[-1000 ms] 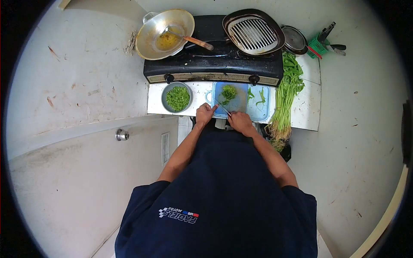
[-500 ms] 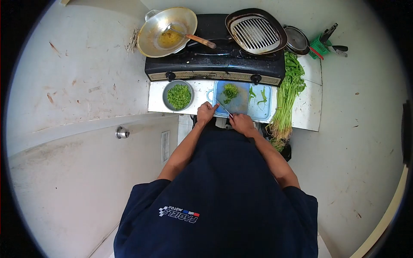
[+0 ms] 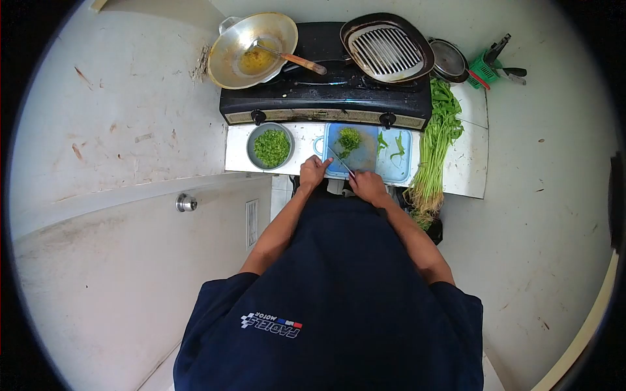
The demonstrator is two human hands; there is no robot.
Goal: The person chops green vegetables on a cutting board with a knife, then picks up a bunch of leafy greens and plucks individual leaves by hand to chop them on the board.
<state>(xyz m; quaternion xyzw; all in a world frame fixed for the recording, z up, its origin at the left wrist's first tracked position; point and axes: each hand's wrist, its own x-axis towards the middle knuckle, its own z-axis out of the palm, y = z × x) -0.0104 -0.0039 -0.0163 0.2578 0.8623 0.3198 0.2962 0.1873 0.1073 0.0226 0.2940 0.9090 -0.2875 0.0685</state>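
Gripping the knife (image 3: pixel 341 162) by its handle, the right hand (image 3: pixel 370 188) is closed at the near edge of the board (image 3: pixel 391 171), knuckles up, with its forearm running up and inward from the lower right. The blade slants over the board, its tip pointing away and to the left.

At the board's near left corner is the left hand (image 3: pixel 313 173), back up, fingers bent and close together, thumb reaching toward the blade. Whether the thumb touches the blade, or the fingers pinch anything, cannot be told. Both elbows are bent outward, and the forearms converge toward the board.

On the board, beyond the blade, sits a small heap of chopped greens (image 3: pixel 350 139); loose leaves (image 3: pixel 398 146) lie on its right part. Left of the board stands a bowl (image 3: pixel 249 148) full of chopped greens, and to the right a long bunch (image 3: pixel 432 153) lies with its roots toward the person.

Behind the board is the stove (image 3: pixel 326 107), bearing a wok (image 3: pixel 223 62) with a spatula (image 3: pixel 297 60) at the back left and a grill pan (image 3: pixel 386 52) at the back right. Farther back to the right are a pot (image 3: pixel 448 60) and a green basket (image 3: pixel 479 72).
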